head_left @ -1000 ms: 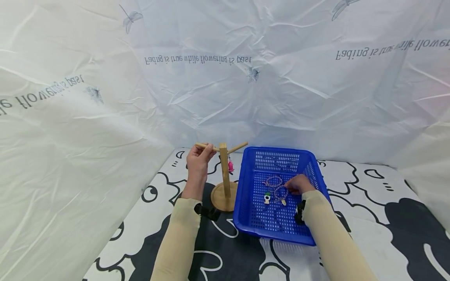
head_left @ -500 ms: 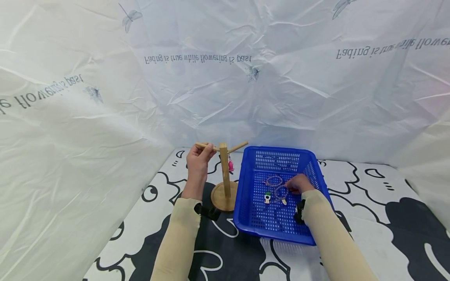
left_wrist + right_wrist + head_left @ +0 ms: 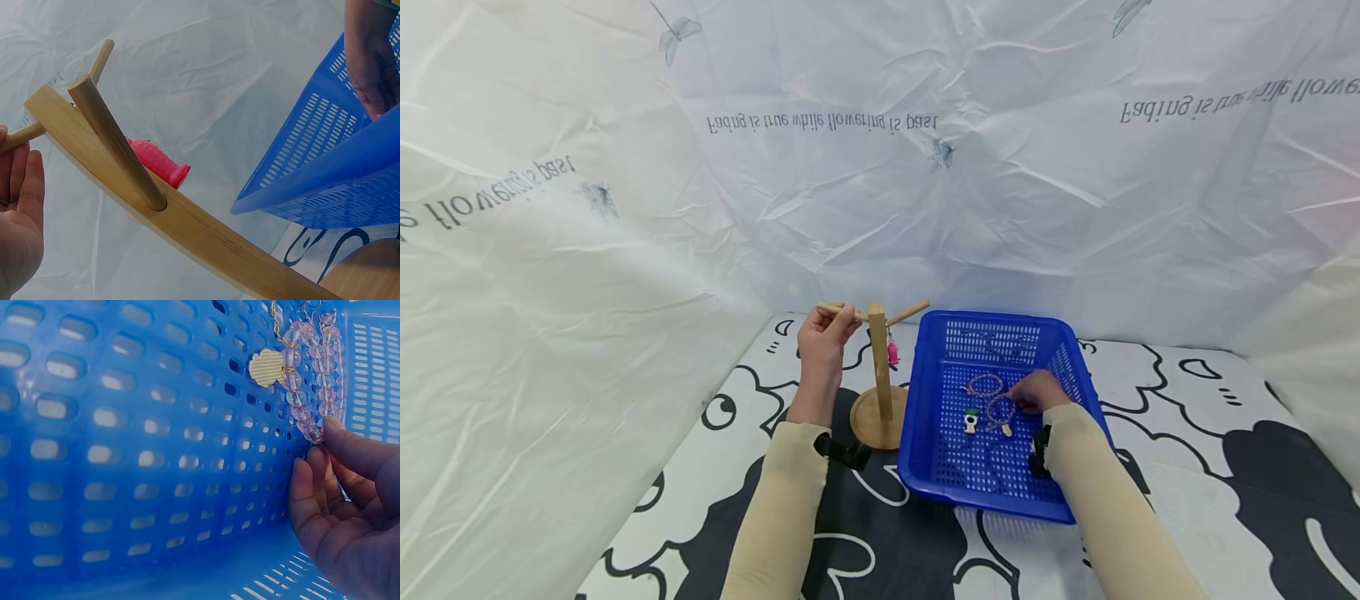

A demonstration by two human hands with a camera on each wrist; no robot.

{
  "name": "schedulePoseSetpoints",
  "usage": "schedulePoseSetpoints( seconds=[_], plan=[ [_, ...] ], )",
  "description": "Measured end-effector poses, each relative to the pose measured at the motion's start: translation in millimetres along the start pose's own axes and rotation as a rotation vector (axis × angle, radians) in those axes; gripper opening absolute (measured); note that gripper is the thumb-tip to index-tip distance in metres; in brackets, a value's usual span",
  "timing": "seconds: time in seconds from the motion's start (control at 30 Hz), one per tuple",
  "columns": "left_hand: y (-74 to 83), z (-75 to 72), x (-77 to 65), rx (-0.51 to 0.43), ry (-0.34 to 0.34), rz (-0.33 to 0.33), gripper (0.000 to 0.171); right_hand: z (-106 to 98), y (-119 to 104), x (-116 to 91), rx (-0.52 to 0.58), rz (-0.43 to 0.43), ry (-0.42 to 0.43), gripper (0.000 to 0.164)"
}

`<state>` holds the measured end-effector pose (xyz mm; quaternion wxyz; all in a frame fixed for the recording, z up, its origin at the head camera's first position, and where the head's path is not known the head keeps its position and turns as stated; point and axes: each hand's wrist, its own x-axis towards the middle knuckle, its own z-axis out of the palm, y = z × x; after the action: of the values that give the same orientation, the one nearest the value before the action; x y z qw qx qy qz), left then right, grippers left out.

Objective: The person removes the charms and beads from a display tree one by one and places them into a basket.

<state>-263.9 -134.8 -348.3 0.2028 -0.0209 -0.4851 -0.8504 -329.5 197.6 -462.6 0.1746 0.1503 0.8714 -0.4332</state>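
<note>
My left hand (image 3: 822,346) grips a side peg (image 3: 829,309) of a wooden stand (image 3: 880,367), thumb and fingers at the peg. Behind the post, a pink figure charm (image 3: 156,161) hangs from the stand. Inside the blue basket (image 3: 908,450), my right hand (image 3: 1041,392) pinches the lower end of a bracelet of clear pink beads (image 3: 294,394) between thumb and fingertips. A ridged gold charm (image 3: 267,367) hangs at that bracelet's side. A second beaded bracelet (image 3: 984,377) lies just behind it, and a white figure charm with a green top (image 3: 971,422) sits to its left.
The basket stands to the right of the stand's round base (image 3: 868,421), close against it. A patterned black-and-white cloth (image 3: 910,542) covers the table. White printed sheeting (image 3: 880,208) hangs at the back and sides.
</note>
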Motion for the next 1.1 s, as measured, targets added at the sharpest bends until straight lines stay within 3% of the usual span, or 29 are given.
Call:
schedulePoseSetpoints(
  seconds=[0.33,0.53,0.7,0.83,1.03,1.1],
  plan=[
    [-0.4,0.7,0.1,0.019,-0.004,0.007,0.011,-6,-4,-5,-0.038,-0.015,-0.057,0.022],
    [-0.6,0.1,-0.5,0.013,-0.005,0.004,0.012,-15,-10,-13,0.02,-0.016,-0.066,0.027],
    [-0.3,-0.5,-1.2,0.011,-0.014,0.008,0.006,-18,-14,-21,0.075,-0.06,-0.041,0.033],
    [-0.4,-0.7,-1.0,0.014,-0.014,0.008,0.006,-21,-22,-25,0.074,-0.085,-0.031,0.02],
    [-0.9,-0.5,-0.4,0.018,-0.012,0.018,0.01,-22,-41,-42,0.07,-0.185,-0.035,0.026],
    [-0.6,-0.4,-0.7,0.016,-0.012,0.02,0.006,-22,-46,-50,0.046,-0.233,-0.046,0.036]
  ],
)
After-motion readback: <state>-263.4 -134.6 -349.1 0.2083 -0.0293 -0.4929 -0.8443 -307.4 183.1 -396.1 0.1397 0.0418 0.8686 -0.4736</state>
